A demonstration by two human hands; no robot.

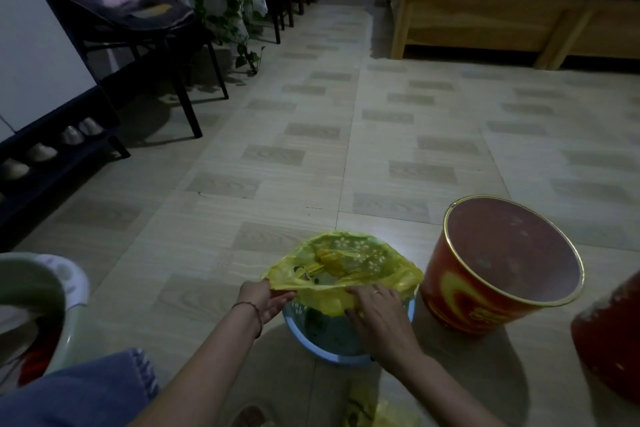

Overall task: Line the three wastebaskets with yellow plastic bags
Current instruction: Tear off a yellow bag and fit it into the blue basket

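Yellow plastic bag (346, 263) sat on the blue perforated wastebasket (332, 333) on the floor (311, 149), bottom centre; mouth stretched over the far rim, near side not yet over. Left hand (265, 300) pinched the bag's left edge, fingers curled on the film. Right hand (375, 310) gripped the near-right edge, fingers curled into the plastic. Risk, as judgement: thin film could tear on a hard pull, or the far edge could slip off the rim while the near side is tugged; the light basket might tip. Counts: one bag being fitted, more yellow plastic (374, 406) on the floor near the knees, number unclear. Baskets: blue one, unlined red bucket (498, 267) just right of it, another red container (609, 336) cut off at right edge. Pale basin (52, 291) far left, one chair (131, 10), one bed (502, 10)
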